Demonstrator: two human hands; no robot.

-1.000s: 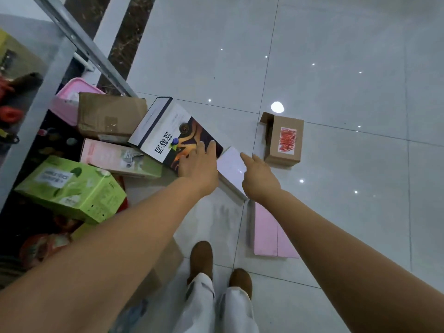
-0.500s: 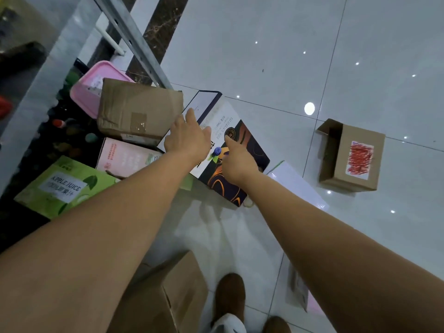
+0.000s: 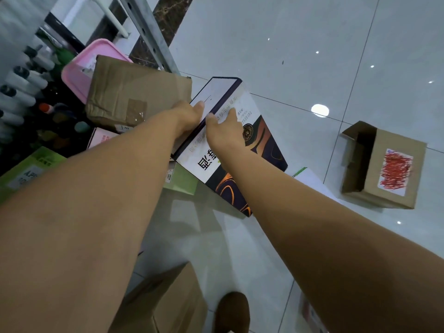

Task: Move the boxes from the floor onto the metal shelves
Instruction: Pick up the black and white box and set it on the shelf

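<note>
A white and dark printed box lies tilted on the tiled floor, leaning on other boxes. My left hand grips its dark left side edge, thumb on the side face. My right hand lies on its printed top face, thumb at the same edge. A crumpled brown cardboard box sits just left of it, against the metal shelf post. An open brown box with a red scribbled label stands apart on the floor at the right.
A pink lidded container, a pink box and a green juice box crowd the shelf's foot at the left. Another brown carton sits beside my brown shoe. A white flat box lies behind my right forearm.
Both hands have moved up and left along the printed box and closed in on its upper left edge; my view has come closer to the pile.
</note>
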